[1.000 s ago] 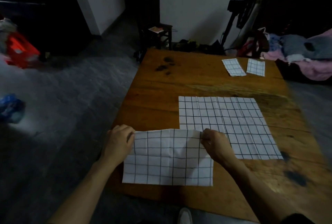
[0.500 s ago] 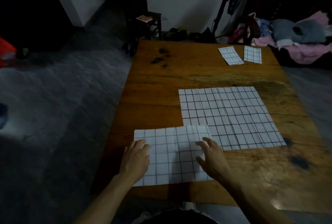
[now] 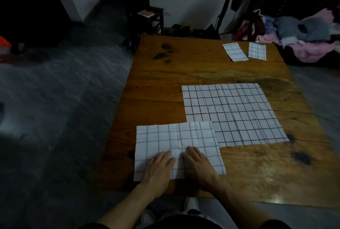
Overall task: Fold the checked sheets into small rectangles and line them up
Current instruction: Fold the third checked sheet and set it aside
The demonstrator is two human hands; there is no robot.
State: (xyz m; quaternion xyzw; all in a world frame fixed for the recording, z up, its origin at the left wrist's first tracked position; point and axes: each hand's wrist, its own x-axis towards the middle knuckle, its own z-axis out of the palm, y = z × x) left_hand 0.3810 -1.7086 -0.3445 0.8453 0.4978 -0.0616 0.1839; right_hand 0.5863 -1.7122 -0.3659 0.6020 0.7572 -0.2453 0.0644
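While both hands lay flat, the left grip [image 3: 158, 168] and right grip [image 3: 197, 164] stayed released, fingers straight, pressing the folded checked sheet [image 3: 176, 142] at the desk's [image 3: 165, 85] near edge. Just beyond the grips, an unfolded checked sheet [image 3: 233, 113] lay partly under its far right corner. Well beyond, two small folded rectangles [image 3: 235, 52] [image 3: 257, 51] sat side by side.

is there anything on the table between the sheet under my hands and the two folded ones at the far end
Yes. The big unfolded sheet lies on the table between the half-folded sheet under your hands and the two folded rectangles. Its near corner is overlapped by your sheet.
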